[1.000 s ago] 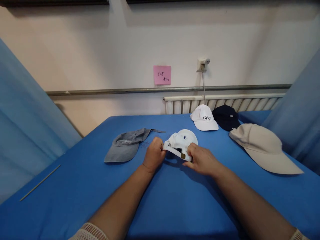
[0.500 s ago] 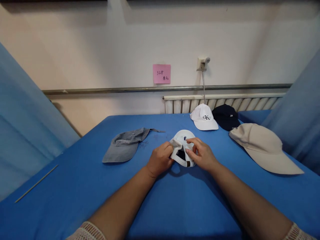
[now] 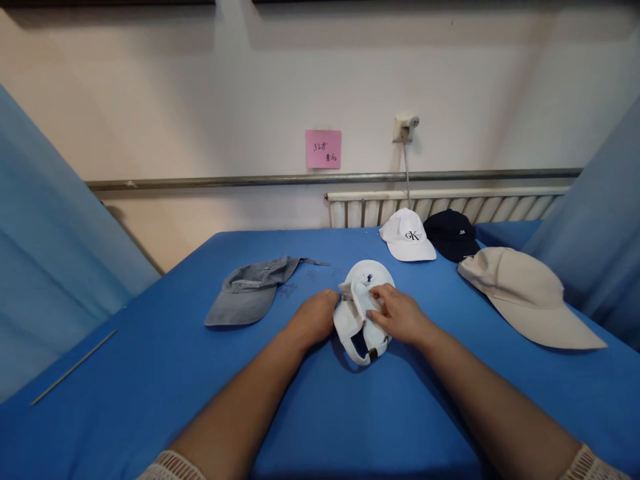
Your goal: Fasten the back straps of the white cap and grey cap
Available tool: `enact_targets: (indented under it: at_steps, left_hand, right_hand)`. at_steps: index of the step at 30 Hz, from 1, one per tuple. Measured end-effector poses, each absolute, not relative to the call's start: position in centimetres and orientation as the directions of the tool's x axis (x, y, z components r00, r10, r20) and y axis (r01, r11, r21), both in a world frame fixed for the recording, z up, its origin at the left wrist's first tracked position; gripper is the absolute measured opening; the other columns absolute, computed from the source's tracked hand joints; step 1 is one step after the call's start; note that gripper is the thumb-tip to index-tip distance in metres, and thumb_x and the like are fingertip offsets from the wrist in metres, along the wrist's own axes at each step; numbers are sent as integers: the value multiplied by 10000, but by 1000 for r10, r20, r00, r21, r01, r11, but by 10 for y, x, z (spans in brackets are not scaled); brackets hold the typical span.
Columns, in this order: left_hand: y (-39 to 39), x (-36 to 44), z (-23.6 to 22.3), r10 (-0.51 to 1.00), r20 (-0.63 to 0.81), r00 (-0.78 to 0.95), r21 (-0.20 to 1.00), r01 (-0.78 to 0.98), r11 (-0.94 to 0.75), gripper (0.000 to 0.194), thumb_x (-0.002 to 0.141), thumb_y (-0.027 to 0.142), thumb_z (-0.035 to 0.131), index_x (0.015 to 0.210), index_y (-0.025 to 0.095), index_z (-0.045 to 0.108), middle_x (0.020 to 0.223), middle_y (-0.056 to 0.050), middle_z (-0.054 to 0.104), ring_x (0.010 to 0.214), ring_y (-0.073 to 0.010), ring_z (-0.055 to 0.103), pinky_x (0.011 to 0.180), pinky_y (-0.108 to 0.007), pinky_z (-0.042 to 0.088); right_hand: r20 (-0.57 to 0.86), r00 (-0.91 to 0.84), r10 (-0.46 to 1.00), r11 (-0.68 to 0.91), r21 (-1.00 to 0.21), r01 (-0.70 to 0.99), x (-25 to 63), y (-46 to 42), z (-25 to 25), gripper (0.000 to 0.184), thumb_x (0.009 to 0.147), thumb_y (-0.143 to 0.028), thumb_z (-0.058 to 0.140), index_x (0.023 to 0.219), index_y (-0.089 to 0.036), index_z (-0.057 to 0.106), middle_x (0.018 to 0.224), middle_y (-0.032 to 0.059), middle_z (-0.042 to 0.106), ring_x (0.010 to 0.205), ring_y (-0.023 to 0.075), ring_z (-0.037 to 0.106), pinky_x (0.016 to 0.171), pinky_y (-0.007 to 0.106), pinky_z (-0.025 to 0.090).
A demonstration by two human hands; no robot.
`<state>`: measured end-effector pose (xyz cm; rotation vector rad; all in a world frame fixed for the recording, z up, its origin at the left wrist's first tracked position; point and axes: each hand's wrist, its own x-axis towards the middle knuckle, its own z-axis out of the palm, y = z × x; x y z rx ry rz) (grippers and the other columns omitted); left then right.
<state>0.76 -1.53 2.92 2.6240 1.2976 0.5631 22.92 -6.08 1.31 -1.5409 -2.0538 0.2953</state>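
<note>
A small white cap (image 3: 361, 313) with a dark emblem lies crumpled on the blue table cover (image 3: 350, 400), its back strap and buckle pointing toward me. My left hand (image 3: 316, 319) is closed against the cap's left side, its fingers tucked under the fabric. My right hand (image 3: 400, 317) rests on the cap's right side, pinching the folded fabric near the crown.
A flattened grey cap (image 3: 253, 291) lies to the left. Behind are a white cap with black letters (image 3: 407, 235) and a dark navy cap (image 3: 453, 233); a large beige cap (image 3: 525, 293) sits at the right. A thin stick (image 3: 73, 368) lies near the left edge. Blue curtains flank the table.
The white cap has been turned and pulled nearer, so its strap now points toward me. Both hands shifted from stretching the strap to gripping the cap's sides.
</note>
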Motion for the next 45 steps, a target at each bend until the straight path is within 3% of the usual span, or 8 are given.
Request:
enact_targets:
  at_steps: [5,14,18,22,28,36,41,45]
  left_hand:
    - [-7,3,23,881,256,398,304,832,-464,150,812,235,556,677,196,608,619,-39,564,564,-194,503,553,-287,299]
    - [1,-25,25,881,154,448,482,744,-463,63,720,234,627,677,222,672,646,-49,649,582,-207,557,546,-273,344]
    - [9,-34,31,866,107,489,591,669,-451,210,658,144,571,812,208,699,798,-44,702,714,-206,613,639,-276,428]
    - [7,-24,37,902,184,391,722,569,-394,200,757,274,552,877,183,684,848,-47,693,774,-198,613,682,-282,456]
    - [-7,-5,32,866,63,497,775,522,-356,154,716,328,619,736,183,668,659,11,607,601,-145,506,545,-238,377]
    - [5,-16,40,964,138,226,947,256,-195,237,683,376,681,716,158,596,669,15,574,620,-125,519,623,-256,436]
    - [1,-14,39,938,33,346,951,277,-135,284,665,395,715,770,143,641,716,-17,617,640,-132,534,620,-258,435]
    - [0,-15,45,936,94,339,926,316,-207,237,671,383,697,708,160,627,686,-2,591,647,-128,513,617,-247,415]
  right_hand:
    - [151,-119,981,170,-386,907,228,-59,12,64,861,-245,558,898,-194,566,822,42,664,727,181,593,617,276,306]
    - [295,149,944,-10,-425,905,263,-49,18,72,866,-257,519,853,-198,557,797,42,650,686,175,557,597,271,304]
    - [264,81,961,59,-485,873,261,-45,10,77,832,-258,552,849,-192,586,804,36,659,703,169,567,627,267,342]
    - [290,59,955,132,-596,792,253,-47,6,158,858,-338,528,899,-202,598,785,16,658,683,164,576,630,264,381]
    - [333,48,942,195,-656,729,248,-49,7,122,839,-305,503,829,-215,584,709,-6,627,631,160,561,599,261,395]
    - [509,193,839,263,-690,674,256,-56,20,82,800,-262,499,732,-218,511,645,-9,556,607,158,528,571,258,391]
    - [501,-57,864,411,-635,654,248,-62,25,79,819,-225,486,756,-214,532,691,0,577,639,154,538,603,259,410]
    - [550,-38,835,452,-643,619,244,-69,29,83,815,-216,491,733,-220,507,679,-2,548,621,152,524,599,263,418]
